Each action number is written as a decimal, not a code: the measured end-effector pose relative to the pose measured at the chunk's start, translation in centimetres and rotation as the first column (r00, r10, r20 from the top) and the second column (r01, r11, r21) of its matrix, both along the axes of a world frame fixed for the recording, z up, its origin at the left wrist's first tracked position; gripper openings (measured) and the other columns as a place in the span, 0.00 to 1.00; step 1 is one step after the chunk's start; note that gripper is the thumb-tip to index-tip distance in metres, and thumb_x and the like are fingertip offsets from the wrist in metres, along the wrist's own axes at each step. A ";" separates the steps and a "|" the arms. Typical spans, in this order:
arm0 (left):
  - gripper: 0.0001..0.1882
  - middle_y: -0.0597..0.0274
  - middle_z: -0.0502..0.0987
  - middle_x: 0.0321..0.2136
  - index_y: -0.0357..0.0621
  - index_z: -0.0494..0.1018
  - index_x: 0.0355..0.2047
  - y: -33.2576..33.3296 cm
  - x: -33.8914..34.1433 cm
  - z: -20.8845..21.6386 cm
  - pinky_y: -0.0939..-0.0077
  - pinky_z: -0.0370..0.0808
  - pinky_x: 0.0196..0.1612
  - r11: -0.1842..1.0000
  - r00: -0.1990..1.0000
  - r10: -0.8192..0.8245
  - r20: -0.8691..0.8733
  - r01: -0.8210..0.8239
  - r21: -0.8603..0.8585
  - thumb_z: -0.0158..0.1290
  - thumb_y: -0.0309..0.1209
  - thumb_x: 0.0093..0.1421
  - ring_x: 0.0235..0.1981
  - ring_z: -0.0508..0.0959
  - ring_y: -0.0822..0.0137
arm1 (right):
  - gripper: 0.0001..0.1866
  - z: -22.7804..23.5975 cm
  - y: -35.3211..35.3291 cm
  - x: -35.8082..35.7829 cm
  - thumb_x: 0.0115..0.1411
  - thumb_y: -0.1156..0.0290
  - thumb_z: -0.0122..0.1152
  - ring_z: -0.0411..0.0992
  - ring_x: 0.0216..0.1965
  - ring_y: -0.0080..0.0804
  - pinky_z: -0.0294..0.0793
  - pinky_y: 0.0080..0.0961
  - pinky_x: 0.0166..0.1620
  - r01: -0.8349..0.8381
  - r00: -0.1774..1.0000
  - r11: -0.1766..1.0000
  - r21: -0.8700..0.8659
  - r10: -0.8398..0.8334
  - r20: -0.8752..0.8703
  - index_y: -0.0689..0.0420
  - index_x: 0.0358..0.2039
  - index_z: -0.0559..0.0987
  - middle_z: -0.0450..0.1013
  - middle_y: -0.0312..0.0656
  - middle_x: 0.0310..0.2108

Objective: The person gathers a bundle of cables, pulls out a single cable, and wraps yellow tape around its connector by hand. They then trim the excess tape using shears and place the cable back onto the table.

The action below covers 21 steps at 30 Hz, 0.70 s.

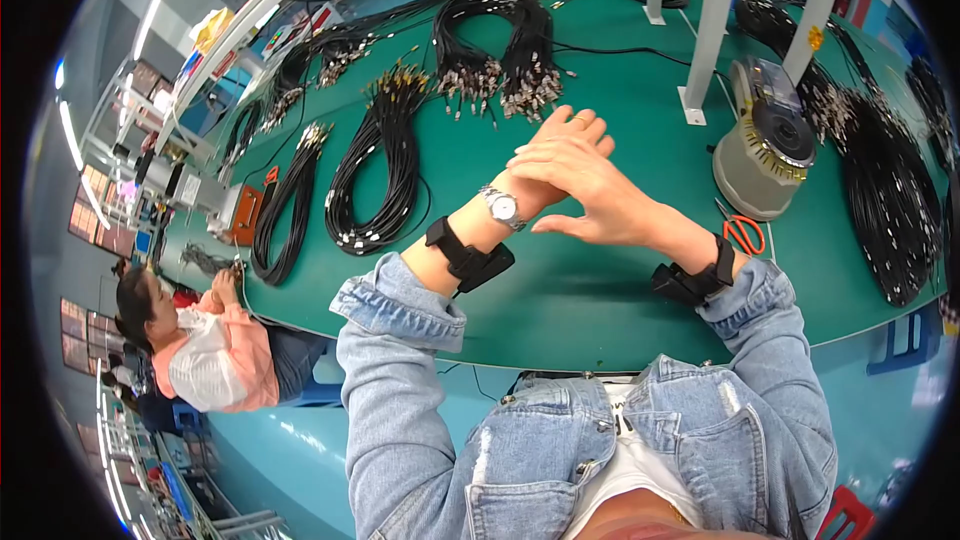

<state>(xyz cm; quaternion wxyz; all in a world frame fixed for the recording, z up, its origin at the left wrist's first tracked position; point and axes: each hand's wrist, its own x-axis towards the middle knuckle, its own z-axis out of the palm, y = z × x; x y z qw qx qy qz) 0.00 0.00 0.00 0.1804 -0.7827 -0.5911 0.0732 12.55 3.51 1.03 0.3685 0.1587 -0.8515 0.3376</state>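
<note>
My left hand (578, 133) is above the green table, its fingers loosely stretched out and nothing seen in them. There is a ring on one finger and a silver watch (502, 207) on that wrist. Across the back of it lies my right hand (600, 195), fingers extended and thumb apart, holding no object. Both forearms carry black strapped devices, one on the left (468, 255) and one on the right (697, 278). Just beyond my hands rests a looped bundle of black cables (497, 40) with metal connector ends.
More cable bundles lie left (385, 165) and right (890, 190). A round grey machine with a dark bowl (765, 155) stands right, orange-handled scissors (743, 233) beside it. White posts (708, 30) rise from the green table (600, 310). A co-worker (220, 340) sits left; others work across.
</note>
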 end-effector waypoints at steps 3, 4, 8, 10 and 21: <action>0.11 0.62 0.68 0.37 0.50 0.70 0.32 -1.0 0.5 0.7 0.60 0.62 0.49 0.990 0.995 -0.085 0.050 0.079 0.113 0.51 0.41 0.52 0.46 0.65 0.61 | 0.30 0.2 -1.0 0.1 0.40 0.67 0.70 0.65 0.52 0.40 0.58 0.40 0.57 0.089 0.995 0.988 0.127 -0.093 0.031 0.57 0.47 0.71 0.68 0.42 0.49; 0.11 0.62 0.68 0.37 0.50 0.70 0.32 -1.3 0.6 1.2 0.60 0.62 0.49 0.991 0.996 -0.070 0.052 0.064 0.114 0.51 0.41 0.52 0.46 0.65 0.61 | 0.30 0.3 -1.5 0.0 0.40 0.67 0.70 0.65 0.52 0.40 0.58 0.40 0.57 0.074 0.996 0.989 0.127 -0.078 0.034 0.57 0.47 0.71 0.68 0.42 0.49; 0.12 0.61 0.68 0.38 0.50 0.70 0.33 -1.8 2.6 6.1 0.59 0.61 0.50 0.844 0.986 0.156 -0.057 -0.163 -0.510 0.50 0.42 0.52 0.47 0.65 0.60 | 0.29 0.3 -2.0 0.1 0.40 0.68 0.70 0.66 0.50 0.37 0.59 0.38 0.53 0.124 0.991 0.976 0.180 -0.130 0.022 0.57 0.45 0.72 0.69 0.40 0.48; 0.15 0.60 0.68 0.41 0.50 0.70 0.37 -2.5 1.5 3.0 0.57 0.59 0.53 0.975 0.997 0.064 0.048 -0.052 -0.218 0.49 0.43 0.53 0.49 0.64 0.59 | 0.29 0.5 -2.2 -0.2 0.39 0.68 0.70 0.66 0.49 0.37 0.60 0.38 0.52 0.122 0.992 0.975 0.186 -0.125 0.003 0.57 0.45 0.72 0.69 0.39 0.47; 0.20 0.58 0.67 0.46 0.50 0.69 0.44 -2.4 -0.9 4.9 0.54 0.55 0.57 0.808 0.982 0.170 -0.076 -0.184 -0.560 0.48 0.44 0.53 0.53 0.62 0.57 | 0.30 -0.8 -2.4 -3.7 0.38 0.69 0.71 0.66 0.49 0.38 0.60 0.37 0.52 0.102 0.993 0.976 0.193 -0.110 0.030 0.57 0.45 0.73 0.70 0.40 0.47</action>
